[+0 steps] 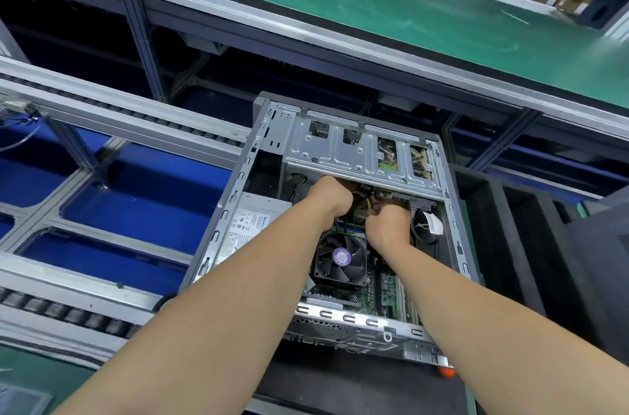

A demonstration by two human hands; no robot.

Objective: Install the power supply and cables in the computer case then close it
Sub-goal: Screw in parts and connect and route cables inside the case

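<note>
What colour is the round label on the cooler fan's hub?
The hub label is purple, clearest in the head view.

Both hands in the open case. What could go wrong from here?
1. Loose cables hang beyond the CPU fan; slack could foul its blades.
2. The left hand and right hand work under the drive cage edge; metal may nick wires or skin.
3. Their grip is hidden, so a half-seated plug could go unnoticed.

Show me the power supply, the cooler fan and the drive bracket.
power supply [251, 230], head view, on its labelled top face.
cooler fan [341, 257], head view, on its purple hub.
drive bracket [340, 156], head view, on its bare plate.
</note>
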